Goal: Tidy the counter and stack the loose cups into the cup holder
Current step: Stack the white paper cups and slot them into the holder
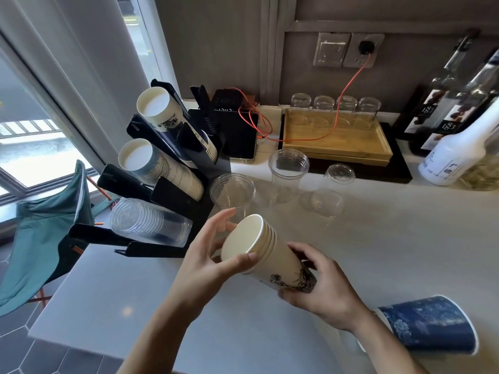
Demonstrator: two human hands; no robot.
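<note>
A nested stack of cream paper cups (266, 255) lies tilted between both hands above the white counter (378, 252), its open mouth facing the holder. My left hand (213, 255) grips the stack at its rims. My right hand (321, 287) holds its printed base end. The black cup holder (172, 190) stands at the left with two rows of paper cups and a lower row of clear plastic cups (149, 221). Loose clear cups (232, 193), (288, 171) stand upright beside the holder. Clear lids (339, 174), (321, 203) lie further right. A blue patterned paper cup (429, 323) lies on its side at lower right.
A wooden tray (334, 141) with several upturned glasses sits at the back, crossed by an orange cable. A black device (235, 130) stands behind the holder. Bottles (456, 112) crowd the right edge. A green chair (46, 225) stands off the counter's left side.
</note>
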